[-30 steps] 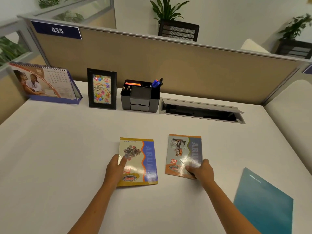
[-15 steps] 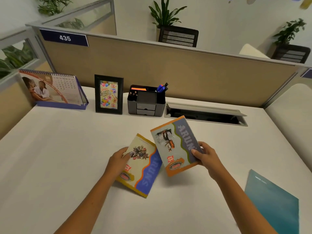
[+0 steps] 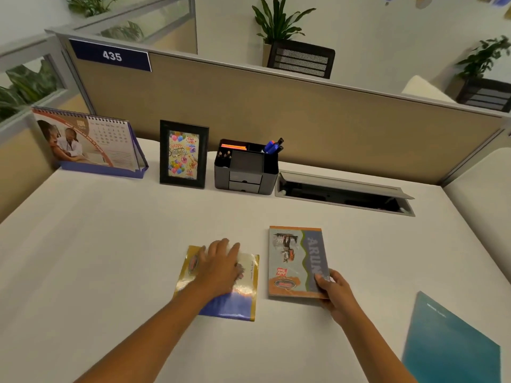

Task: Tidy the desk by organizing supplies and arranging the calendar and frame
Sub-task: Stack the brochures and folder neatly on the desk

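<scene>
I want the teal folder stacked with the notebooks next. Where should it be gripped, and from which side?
The teal folder lies flat on the desk, near the right hand, its near part running out of frame. Probably best to pinch its left long edge, coming from the left: a thin flat sheet offers nothing to grasp from above, and that edge lies bare.

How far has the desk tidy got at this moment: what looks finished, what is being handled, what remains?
Looks done: calendar, frame and organizer stand in a row along the partition. In hand: the left hand lies flat on the yellow notebook; the right hand grips a corner of the grey notebook. Left: both notebooks lie apart mid-desk, and the teal folder sits untouched at the right.
</scene>
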Motion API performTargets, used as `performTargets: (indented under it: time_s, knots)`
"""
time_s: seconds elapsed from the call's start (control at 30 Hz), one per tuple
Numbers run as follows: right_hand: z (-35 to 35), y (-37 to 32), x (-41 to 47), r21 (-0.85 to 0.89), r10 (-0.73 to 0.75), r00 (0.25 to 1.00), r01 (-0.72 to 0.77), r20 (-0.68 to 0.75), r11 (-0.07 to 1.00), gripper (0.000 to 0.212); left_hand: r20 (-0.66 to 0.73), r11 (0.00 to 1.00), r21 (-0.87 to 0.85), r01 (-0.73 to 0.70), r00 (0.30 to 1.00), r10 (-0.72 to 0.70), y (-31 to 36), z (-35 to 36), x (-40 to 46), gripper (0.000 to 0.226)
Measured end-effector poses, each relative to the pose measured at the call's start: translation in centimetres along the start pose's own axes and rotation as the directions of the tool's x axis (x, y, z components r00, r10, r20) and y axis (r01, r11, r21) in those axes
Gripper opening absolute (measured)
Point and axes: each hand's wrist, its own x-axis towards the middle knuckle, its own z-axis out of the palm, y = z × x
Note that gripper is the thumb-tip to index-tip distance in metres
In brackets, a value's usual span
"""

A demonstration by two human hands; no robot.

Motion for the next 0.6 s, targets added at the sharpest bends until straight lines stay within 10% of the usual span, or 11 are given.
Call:
performTargets:
  time_s: [0.3, 0.6]
  knots:
    - [0.0, 0.3, 0.7, 0.118, 0.031, 1.000, -0.031, 0.005, 0.993, 0.034, 0.321, 0.910, -0.001, 0.414, 0.862, -0.392, 1.5, 3.0, -5.3, 0.118]
    - [-0.7, -2.4, 0.1, -0.050, -0.094, 0.985, 0.102, 0.145, 0.994, 0.055, 0.395, 0.983, 0.134, -0.125, 0.916, 0.063, -3.8, -0.5, -1.4, 0.102]
